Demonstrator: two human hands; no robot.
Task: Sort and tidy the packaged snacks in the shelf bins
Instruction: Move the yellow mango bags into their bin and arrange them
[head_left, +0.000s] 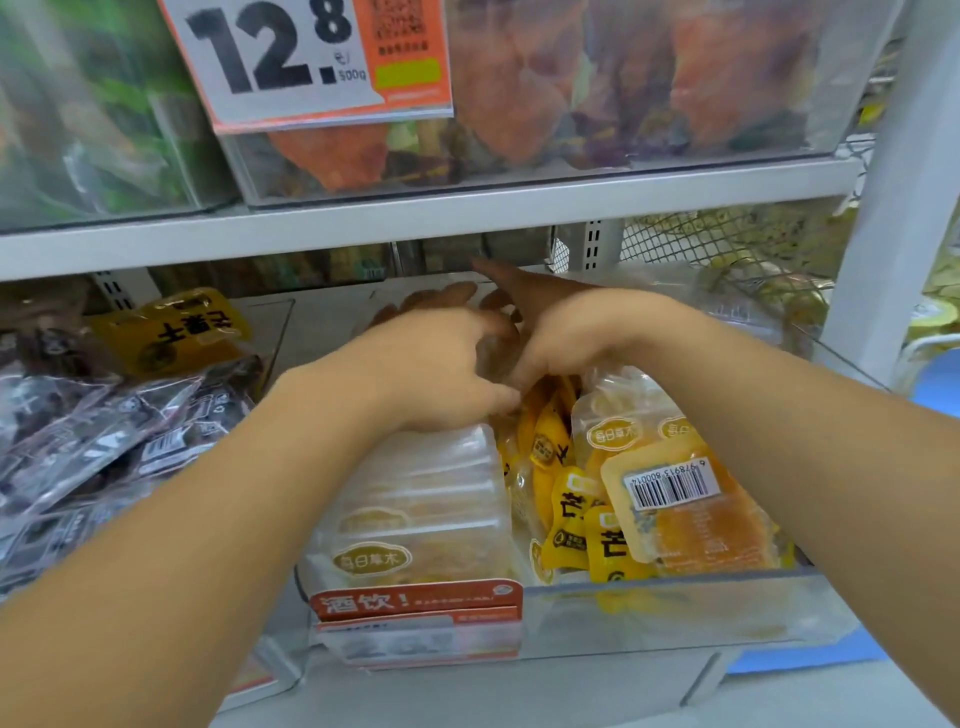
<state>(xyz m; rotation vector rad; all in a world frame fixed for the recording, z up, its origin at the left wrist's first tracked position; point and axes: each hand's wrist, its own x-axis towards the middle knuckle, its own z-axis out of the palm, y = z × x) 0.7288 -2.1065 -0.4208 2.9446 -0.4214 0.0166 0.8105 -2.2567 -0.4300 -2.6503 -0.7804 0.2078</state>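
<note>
Both hands deep in the clear bin (675, 608) on the lower shelf; left hand (436, 374) curled over the stacked pale packets (415, 519); right hand (566, 332) beside it above the yellow packets (566, 514), fingers blurred, grip impossible to judge.

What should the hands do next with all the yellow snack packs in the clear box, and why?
Probably lift the barcode pack and stand it in line. It lies flat and tilted on the yellow packs, while the pale packs on the left of the clear bin already sit in a neat row. Both the left hand and right hand are busy farther back.
</note>
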